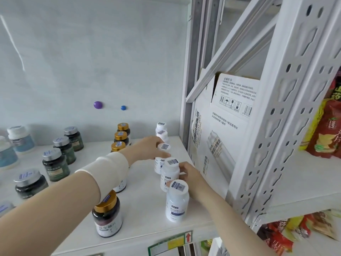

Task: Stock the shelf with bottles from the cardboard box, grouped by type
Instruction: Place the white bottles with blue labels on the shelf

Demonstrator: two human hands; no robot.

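Note:
A row of white bottles runs front to back on the right of the white shelf [144, 215]. My left hand [147, 148] grips the third white bottle [162, 156] around its cap and neck. My right hand [190, 174] holds the second white bottle [170, 174] from the right side. The front white bottle [177, 200] stands free. Two more white bottles [162, 131] stand at the back. A row of gold-capped dark bottles [107, 215] runs to their left, partly hidden by my left forearm.
Green bottles with silver caps [55, 163] and blue-labelled bottles [20, 139] stand further left. A white carton [221, 126] leans behind the rack's upright post [276, 126] at right. Snack bags [324, 126] fill the neighbouring rack. Two magnets [97, 104] stick to the back wall.

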